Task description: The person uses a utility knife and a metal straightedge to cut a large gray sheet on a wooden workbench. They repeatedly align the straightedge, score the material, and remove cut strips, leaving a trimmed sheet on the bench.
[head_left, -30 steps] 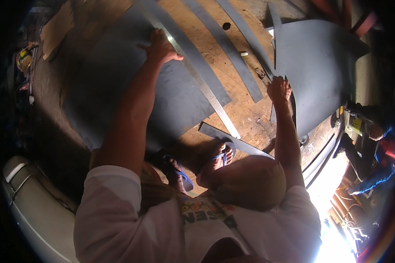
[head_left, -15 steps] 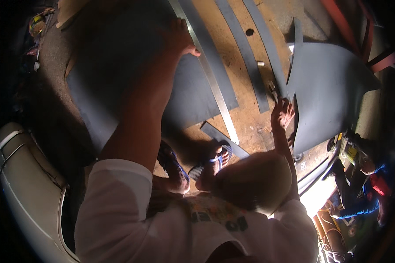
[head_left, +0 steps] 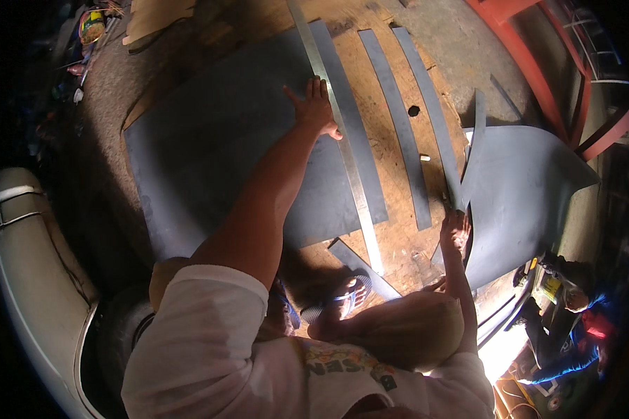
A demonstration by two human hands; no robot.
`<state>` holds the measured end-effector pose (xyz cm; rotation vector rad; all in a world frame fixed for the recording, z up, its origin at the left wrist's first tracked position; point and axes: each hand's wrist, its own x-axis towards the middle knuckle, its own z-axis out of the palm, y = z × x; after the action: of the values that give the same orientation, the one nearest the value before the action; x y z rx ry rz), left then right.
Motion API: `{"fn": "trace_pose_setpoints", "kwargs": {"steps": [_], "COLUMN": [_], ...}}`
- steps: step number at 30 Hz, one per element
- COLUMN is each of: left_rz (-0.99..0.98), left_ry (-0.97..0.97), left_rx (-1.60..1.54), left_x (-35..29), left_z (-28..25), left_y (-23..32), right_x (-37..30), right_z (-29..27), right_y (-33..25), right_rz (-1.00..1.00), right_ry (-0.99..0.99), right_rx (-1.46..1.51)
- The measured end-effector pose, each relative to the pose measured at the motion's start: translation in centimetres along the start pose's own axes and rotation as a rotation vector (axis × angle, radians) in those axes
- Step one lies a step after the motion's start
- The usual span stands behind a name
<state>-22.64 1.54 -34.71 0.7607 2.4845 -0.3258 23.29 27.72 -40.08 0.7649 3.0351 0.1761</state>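
My left hand (head_left: 316, 108) lies with its fingers spread, pressing on a long metal straightedge (head_left: 349, 174). The straightedge runs lengthwise over a large dark grey sheet (head_left: 217, 140), close to its right edge; its near end sticks out past the sheet. At the right, my right hand (head_left: 456, 234) is closed low over the board, at the near end of a narrow grey strip (head_left: 430, 105). A small, slim dark tool (head_left: 446, 201) shows at its fingertips, but its kind is hard to make out. Another grey strip (head_left: 398, 126) lies between the two hands.
A wooden board (head_left: 370, 112) lies under the pieces, with a small white stub (head_left: 425, 158) on it. A curved grey sheet (head_left: 524, 188) lies at the right, near red metal frames (head_left: 531, 70). A short offcut (head_left: 363, 269) is beside my sandalled foot (head_left: 342, 300). Pale vehicle bodywork (head_left: 42, 279) stands at left.
The whole scene sits lower in the picture as the view has shifted. My left hand keeps about the same place on the straightedge, its fingers now more visibly spread. My right hand stays by the strip's end.
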Motion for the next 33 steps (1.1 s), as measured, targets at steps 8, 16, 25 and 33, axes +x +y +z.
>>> {"fn": "trace_pose_setpoints", "kwargs": {"steps": [8, 16, 25, 33], "left_rz": [-0.013, 0.021, -0.009, 0.013], "left_ry": [-0.003, 0.017, 0.051, 0.116], "left_rx": [0.057, 0.047, -0.084, -0.120], "left_x": [0.9, -0.3, -0.1, 0.1], "left_z": [0.9, -1.0, 0.2, 0.6], "left_y": [0.5, 0.4, -0.6, -0.1], "right_x": [11.6, 27.0, 31.3, 43.9], "right_z": [-11.8, -15.1, -12.4, -4.6], "right_y": [-5.6, -13.9, -23.2, -36.5], "right_rz": [0.271, 0.061, 0.042, -0.214], "right_ry": [-0.237, -0.701, -0.642, -0.156], "right_rx": [1.351, 1.579, 1.448, 0.707]}}
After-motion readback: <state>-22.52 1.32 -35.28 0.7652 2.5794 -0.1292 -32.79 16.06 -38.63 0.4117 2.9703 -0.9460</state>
